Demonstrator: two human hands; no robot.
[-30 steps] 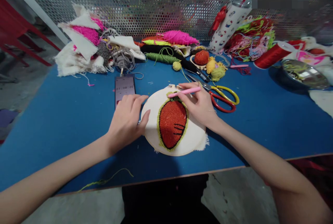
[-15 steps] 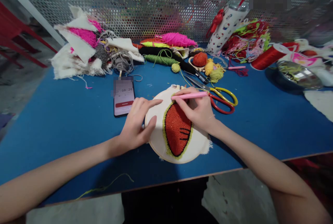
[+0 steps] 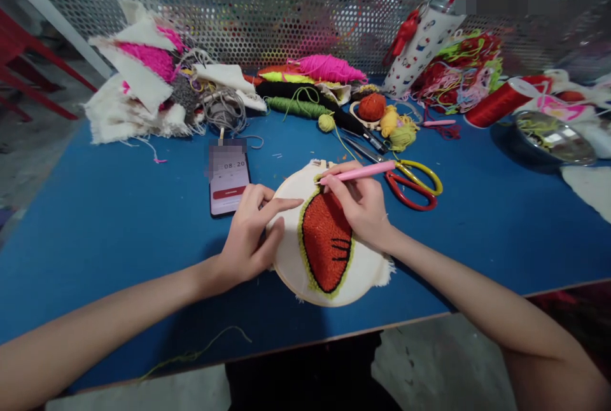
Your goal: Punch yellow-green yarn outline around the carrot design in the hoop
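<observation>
A round embroidery hoop [image 3: 285, 270] stretches white cloth with a red, black-outlined shape [image 3: 324, 239] edged in yellow-green loops. My left hand [image 3: 252, 233] grips the hoop's left rim, index finger and thumb spread over the cloth; its other fingers are curled and partly hidden. In my right hand [image 3: 365, 204], closed like a pen grip, is a pink punch needle [image 3: 367, 171]. Its tip is at the yellow-green loops above the red shape. A yellow-green yarn ball [image 3: 326, 123] lies behind the hoop, its strand trailing towards my right hand.
Scissors [image 3: 414, 188] with red and yellow handles lie right of the hoop. A phone [image 3: 230, 191] lies to the left. Yarn skeins [image 3: 329, 69], cloth scraps [image 3: 136, 90], a tumbler [image 3: 422, 48], a red thread spool [image 3: 499, 103] and a metal bowl [image 3: 554, 144] line the back.
The punch needle has tilted, its back end swinging outward to the right, and its tip now shows slightly lower. My left hand stays on the hoop. The whole view has shifted slightly.
</observation>
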